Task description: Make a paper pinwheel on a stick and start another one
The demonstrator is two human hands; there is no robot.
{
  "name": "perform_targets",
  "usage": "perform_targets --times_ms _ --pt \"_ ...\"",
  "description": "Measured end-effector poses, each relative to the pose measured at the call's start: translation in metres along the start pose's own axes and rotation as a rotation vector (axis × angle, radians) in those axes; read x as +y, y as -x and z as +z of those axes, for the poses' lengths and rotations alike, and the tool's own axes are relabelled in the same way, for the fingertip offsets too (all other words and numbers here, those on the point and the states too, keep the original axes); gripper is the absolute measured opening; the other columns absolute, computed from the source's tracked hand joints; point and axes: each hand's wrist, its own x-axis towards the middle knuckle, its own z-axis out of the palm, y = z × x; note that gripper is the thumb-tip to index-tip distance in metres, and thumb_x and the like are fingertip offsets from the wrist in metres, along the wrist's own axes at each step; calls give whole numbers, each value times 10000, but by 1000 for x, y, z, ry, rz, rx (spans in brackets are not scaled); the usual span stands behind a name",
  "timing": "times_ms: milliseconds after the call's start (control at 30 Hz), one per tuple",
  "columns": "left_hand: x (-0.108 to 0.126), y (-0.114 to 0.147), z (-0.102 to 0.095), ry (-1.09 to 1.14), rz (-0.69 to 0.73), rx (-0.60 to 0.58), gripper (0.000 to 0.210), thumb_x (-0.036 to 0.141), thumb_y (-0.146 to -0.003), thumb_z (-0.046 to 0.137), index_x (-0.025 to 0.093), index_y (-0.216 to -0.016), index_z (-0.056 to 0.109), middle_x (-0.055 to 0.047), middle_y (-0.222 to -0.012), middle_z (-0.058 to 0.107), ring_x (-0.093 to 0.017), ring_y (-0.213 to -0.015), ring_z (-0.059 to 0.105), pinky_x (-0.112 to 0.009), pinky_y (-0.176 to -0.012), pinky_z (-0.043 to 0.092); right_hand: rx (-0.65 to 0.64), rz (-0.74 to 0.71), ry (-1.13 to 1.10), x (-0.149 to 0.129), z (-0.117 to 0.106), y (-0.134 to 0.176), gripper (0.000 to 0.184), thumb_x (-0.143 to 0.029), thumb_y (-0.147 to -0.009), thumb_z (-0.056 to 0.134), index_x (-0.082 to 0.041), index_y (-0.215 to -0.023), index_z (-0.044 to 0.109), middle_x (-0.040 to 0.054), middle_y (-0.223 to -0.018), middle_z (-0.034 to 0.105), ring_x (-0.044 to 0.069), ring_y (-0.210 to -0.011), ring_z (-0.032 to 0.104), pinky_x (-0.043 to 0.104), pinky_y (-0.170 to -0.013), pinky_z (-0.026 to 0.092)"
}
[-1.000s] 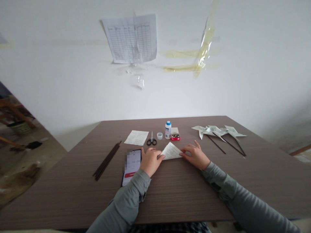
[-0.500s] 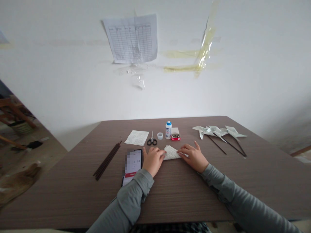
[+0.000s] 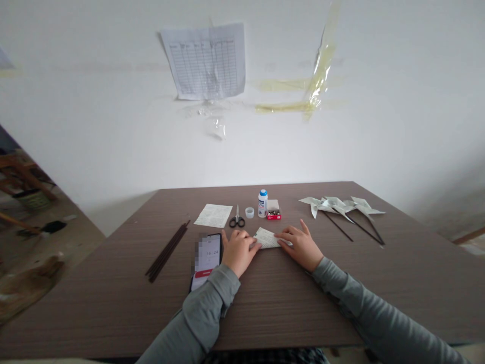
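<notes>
Touching folded paper [image 3: 266, 238] with left hand [image 3: 238, 251] and right hand [image 3: 304, 247]

Lies on the surface [image 3: 273, 303] between the two hands, folded, with fine print on top. Touches the left end with thumb and fingers of the left hand, thumb close to the near edge. Touches the right end with fingertips of the right hand, one finger jutting up clear of the paper. Cannot tell a pinch from a press at either grip; can see fingertips on the paper but not beneath it.

Just beyond, can see a small red box [image 3: 273, 217], open, with small metallic pieces inside. Can see, close to its left, a white bottle [image 3: 262, 206] standing upright under a blue cap. Farther left, can make out a translucent cup [image 3: 249, 214], then dark-handled scissors [image 3: 237, 221] pointing toward the wall [image 3: 132, 126], then a flat printed sheet [image 3: 213, 216].

Beside the left hand and forearm, can read 16:24 on a phone [image 3: 207, 260]. Left of that, can see a bundle of dark sticks [image 3: 166, 255] laid slantwise. Over on the right, well apart from the paper, can see paper pinwheels [image 3: 336, 204] on dark sticks, lying close together. Above, can see a gridded page [image 3: 206, 60] taped to the wall, and yellowish tape [image 3: 322, 65] to its right.
</notes>
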Motion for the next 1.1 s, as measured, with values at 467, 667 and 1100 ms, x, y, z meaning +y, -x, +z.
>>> perform_targets --times_ms 467,667,1100 --pt "3 1 -1 -5 -10 7 217 294 -1201 837 290 -1244 1049 -152 -1405 966 -444 -1529 771 -954 -1569 228 27 -21 29 -8 -2 2 318 -283 -1209 721 -332 -1294 1023 91 -1195 953 328 -1115 942 914 -1523 418" --pt "3 1 -1 -8 -22 7 201 301 -1204 848 289 -1227 1047 -150 -1419 966 -443 -1537 770 -959 -1565 230 5 -10 66 -12 -2 0 333 -253 -1214 728 -329 -1325 1033 101 -1179 955 332 -1104 941 910 -1518 436" --pt "5 -1 -2 -29 -38 -6 220 307 -1218 829 294 -1252 1047 -134 -1398 950 -443 -1547 768 -922 -1571 265 32 -32 64 -8 -1 -1 329 -283 -1199 731 -370 -1263 1042 92 -1131 947 331 -1045 936 890 -1485 501"
